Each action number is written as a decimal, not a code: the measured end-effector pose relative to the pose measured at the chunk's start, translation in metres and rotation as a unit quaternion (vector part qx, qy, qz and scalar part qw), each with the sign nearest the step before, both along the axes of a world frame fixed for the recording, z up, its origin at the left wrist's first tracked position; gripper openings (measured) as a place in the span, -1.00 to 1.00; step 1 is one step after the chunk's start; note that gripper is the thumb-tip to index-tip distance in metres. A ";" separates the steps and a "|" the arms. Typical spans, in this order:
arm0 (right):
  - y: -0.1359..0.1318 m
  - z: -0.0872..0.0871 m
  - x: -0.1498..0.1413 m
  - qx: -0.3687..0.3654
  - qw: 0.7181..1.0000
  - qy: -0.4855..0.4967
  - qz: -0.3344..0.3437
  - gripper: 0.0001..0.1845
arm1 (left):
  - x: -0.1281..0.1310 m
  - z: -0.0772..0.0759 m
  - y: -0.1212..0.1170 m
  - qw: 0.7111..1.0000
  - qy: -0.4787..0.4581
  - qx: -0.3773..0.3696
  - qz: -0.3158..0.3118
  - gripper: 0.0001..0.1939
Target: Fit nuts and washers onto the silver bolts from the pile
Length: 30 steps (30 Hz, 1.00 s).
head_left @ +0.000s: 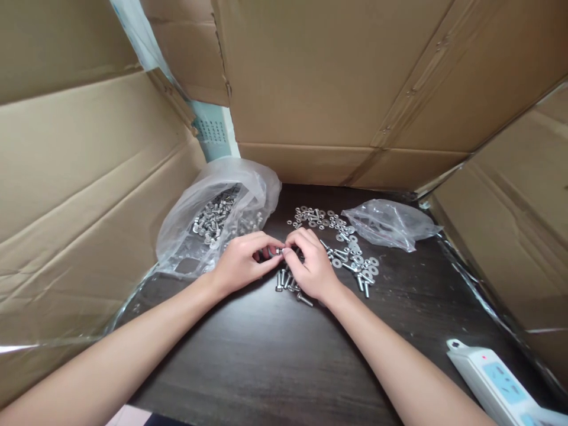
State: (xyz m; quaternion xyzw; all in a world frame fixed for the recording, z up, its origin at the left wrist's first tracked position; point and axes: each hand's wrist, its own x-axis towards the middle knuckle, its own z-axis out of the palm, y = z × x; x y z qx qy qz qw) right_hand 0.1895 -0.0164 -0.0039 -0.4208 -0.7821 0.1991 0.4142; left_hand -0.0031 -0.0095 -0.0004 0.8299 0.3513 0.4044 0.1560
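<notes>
My left hand (247, 259) is closed, its thumb and fingers pinching a small metal bolt (277, 252) that lies sideways. The fingertips of my right hand (311, 264) meet the bolt's right end and are closed on it; any small nut or washer there is hidden. Just beneath the hands, several loose bolts (284, 280) lie on the dark table (248, 355). Beyond and to the right of my right hand spreads a scatter of washers (373, 261), nuts and more bolts (349, 267).
At the back left, an open clear plastic bag (177, 236) holds many bolts. A second, crumpled plastic bag (390, 223) lies at the back right. A white power strip (497, 378) sits at the front right. Cardboard walls (310, 77) enclose the table's back and sides.
</notes>
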 end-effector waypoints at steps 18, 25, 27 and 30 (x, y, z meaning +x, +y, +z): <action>0.000 0.000 0.001 -0.006 1.000 -0.015 -0.006 -0.90 | 0.000 0.003 -0.001 1.000 -0.012 0.018 0.000 -0.88; 0.001 0.000 0.000 -0.003 1.000 -0.020 -0.007 -0.74 | 0.001 0.005 -0.001 1.000 -0.006 0.020 -0.002 -0.87; 0.000 0.000 0.000 0.000 1.000 -0.009 -0.016 -0.79 | 0.000 0.004 0.000 1.000 -0.006 0.023 0.004 -0.87; -0.001 0.001 0.001 0.005 0.999 0.000 -0.032 -0.87 | 0.000 0.004 0.000 1.000 -0.009 0.028 0.007 -0.87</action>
